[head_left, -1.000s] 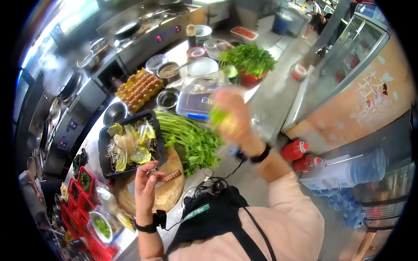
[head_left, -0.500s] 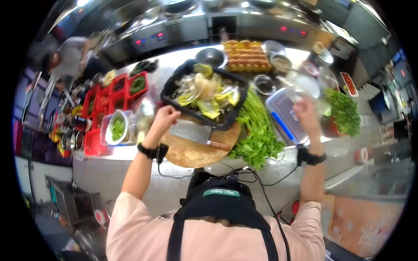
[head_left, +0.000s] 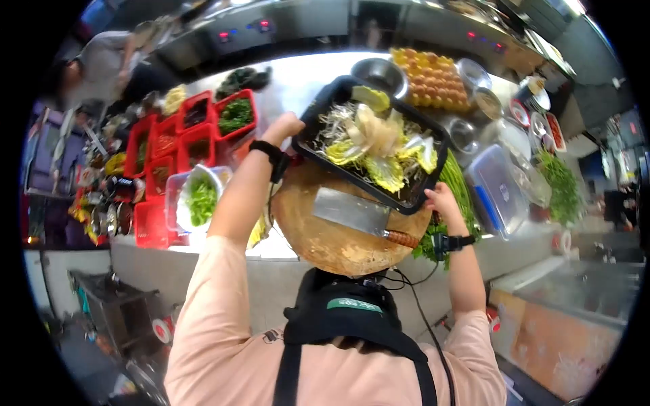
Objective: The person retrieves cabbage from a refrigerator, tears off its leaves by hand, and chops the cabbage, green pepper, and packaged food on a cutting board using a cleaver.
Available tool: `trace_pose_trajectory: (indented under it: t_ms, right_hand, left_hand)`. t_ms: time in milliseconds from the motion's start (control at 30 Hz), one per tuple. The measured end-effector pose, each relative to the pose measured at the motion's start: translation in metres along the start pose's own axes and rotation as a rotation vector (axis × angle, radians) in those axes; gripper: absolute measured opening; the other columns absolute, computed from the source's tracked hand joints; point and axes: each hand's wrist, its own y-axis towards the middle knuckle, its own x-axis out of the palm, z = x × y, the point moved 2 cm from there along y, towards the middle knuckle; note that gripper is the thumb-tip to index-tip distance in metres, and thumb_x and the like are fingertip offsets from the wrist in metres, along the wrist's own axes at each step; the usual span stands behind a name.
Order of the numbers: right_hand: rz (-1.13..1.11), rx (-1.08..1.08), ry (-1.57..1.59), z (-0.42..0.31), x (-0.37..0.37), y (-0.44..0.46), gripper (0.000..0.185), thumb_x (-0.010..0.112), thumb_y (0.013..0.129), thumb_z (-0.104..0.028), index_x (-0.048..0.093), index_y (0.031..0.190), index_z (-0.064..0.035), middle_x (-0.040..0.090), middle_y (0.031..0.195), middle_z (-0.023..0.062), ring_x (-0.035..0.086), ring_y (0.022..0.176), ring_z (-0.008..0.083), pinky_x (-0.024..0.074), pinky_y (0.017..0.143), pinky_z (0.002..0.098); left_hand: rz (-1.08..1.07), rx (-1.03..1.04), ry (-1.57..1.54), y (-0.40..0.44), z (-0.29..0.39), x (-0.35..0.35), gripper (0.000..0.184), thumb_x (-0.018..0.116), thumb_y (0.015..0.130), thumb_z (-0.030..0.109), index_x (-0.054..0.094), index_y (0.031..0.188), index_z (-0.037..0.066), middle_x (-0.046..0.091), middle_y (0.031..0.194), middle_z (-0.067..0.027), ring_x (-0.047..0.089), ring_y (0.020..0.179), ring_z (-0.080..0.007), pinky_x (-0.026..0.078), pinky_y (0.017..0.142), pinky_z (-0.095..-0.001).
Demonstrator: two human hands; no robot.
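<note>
A black tray (head_left: 355, 180) holds bean sprouts, yellow-green leaves (head_left: 384, 173) and pale slices (head_left: 376, 132). My left hand (head_left: 283, 128) grips the tray's left edge; its fingertips are partly hidden. At the lower right corner, my right hand (head_left: 441, 200) has its fingers closed on the rim. Below the tray lies a round wooden chopping board (head_left: 321, 247), with a cleaver (head_left: 352, 211) flat on it, handle toward the right. Leafy green stalks (head_left: 459, 186) lie behind my right hand, partly covered by it.
Red containers (head_left: 150, 223) of chopped ingredients and a white bowl of cut greens (head_left: 200, 203) stand at left. A metal bowl (head_left: 379, 76) and an egg tray (head_left: 430, 78) sit behind. A lidded plastic box (head_left: 497, 189) is at right. Another person (head_left: 101, 68) stands far left.
Both hands, earlier raised apart from the tray, now hold its edges. My right hand came left from above the plastic box. The view has shifted, and the tray sits turned.
</note>
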Motion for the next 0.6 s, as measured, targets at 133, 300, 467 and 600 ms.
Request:
trace_pose_trajectory:
  t_ms: [133,300,467,600]
  right_hand:
    - [0.074,0.097,0.087,-0.004,0.016,0.001,0.036,0.072,0.086,-0.013,0.050,0.112,0.0002,0.064,0.088,0.0081,0.063,0.066,0.0174,0.0512,0.051,0.0308]
    - [0.117,0.078,0.274,-0.002,0.023,0.000,0.017,0.062,0.088,0.001,0.058,0.105,-0.0004,0.068,0.094,0.0073,0.066,0.080,0.0173,0.0557,0.070,0.0327]
    - [0.086,0.070,0.382,-0.040,0.019,-0.032,0.018,0.062,0.089,0.000,0.058,0.106,-0.0014,0.068,0.094,0.0058,0.066,0.079,0.0163,0.0555,0.070,0.0311]
    - [0.004,-0.110,0.406,-0.088,0.014,-0.030,0.041,0.068,0.082,0.002,0.052,0.120,0.0030,0.067,0.106,0.0095,0.066,0.093,0.0180,0.0532,0.085,0.0310]
  left_hand:
    - [-0.004,0.089,-0.084,0.036,-0.010,0.027,0.042,0.074,0.077,0.025,0.067,0.100,-0.010,0.070,0.084,-0.0174,0.067,0.072,-0.0271,0.053,0.065,-0.0407]
    - [-0.167,-0.043,-0.887,0.036,-0.017,0.040,0.035,0.068,0.074,0.001,0.061,0.107,-0.008,0.068,0.089,-0.0171,0.067,0.073,-0.0274,0.055,0.065,-0.0407]
    - [-0.248,0.089,-1.092,0.016,-0.022,0.019,0.043,0.062,0.072,-0.005,0.057,0.115,-0.006,0.067,0.093,-0.0160,0.066,0.077,-0.0272,0.056,0.071,-0.0386]
    - [-0.251,0.143,-1.142,-0.015,-0.037,-0.029,0.045,0.063,0.072,-0.004,0.057,0.117,-0.002,0.068,0.094,-0.0114,0.067,0.078,-0.0221,0.057,0.073,-0.0352]
